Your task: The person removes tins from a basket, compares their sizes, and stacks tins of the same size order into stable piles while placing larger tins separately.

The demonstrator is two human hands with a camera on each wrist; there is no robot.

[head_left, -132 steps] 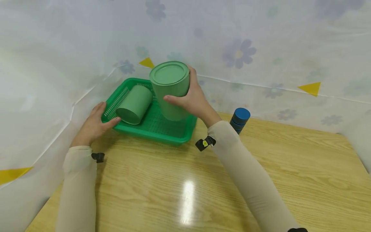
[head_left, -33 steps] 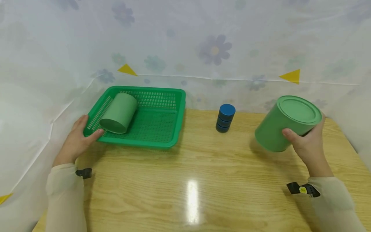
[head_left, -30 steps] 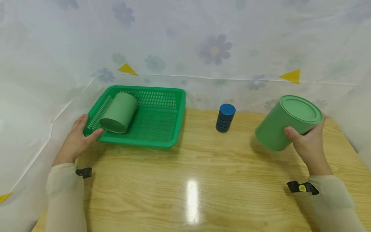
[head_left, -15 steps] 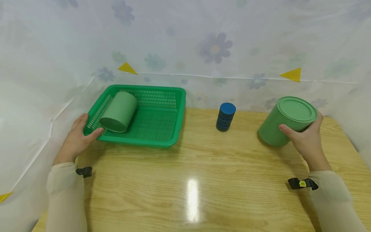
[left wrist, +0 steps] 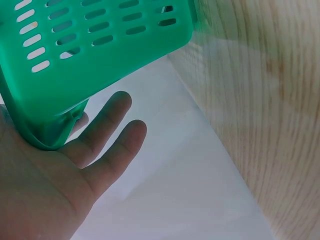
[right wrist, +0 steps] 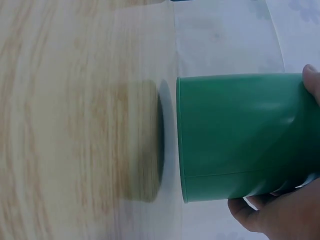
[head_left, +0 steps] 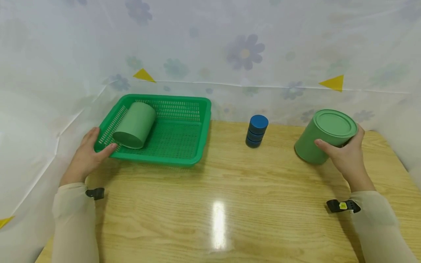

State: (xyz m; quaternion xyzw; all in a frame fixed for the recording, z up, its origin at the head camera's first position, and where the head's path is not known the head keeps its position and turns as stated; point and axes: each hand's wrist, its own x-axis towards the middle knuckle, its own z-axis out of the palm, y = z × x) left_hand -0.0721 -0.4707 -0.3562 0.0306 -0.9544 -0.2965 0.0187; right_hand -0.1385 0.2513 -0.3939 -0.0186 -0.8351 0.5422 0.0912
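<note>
At the right of the head view my right hand point(head_left: 348, 157) grips a light green canister point(head_left: 314, 142), thumb on the near side, its ringed round end facing up. It leans slightly, and in the right wrist view its lower end point(right wrist: 181, 140) stands a small gap above the tabletop. My left hand point(head_left: 85, 157) holds the near left corner of a green plastic basket point(head_left: 164, 161), thumb over the rim. Two of its fingers point(left wrist: 117, 155) stick out straight beside the corner in the left wrist view. A second light green canister point(head_left: 135, 122) lies on its side in the basket.
A dark blue grooved cylinder point(head_left: 256, 131) stands upright on the wooden table point(head_left: 164, 219) between basket and right hand. A white flowered sheet point(head_left: 263, 44) with yellow triangles hangs behind and at both sides.
Earlier the held canister was over the basket; my right hand has carried it to the right, then lowered it slightly toward the table. My left hand has stayed on the basket corner.
</note>
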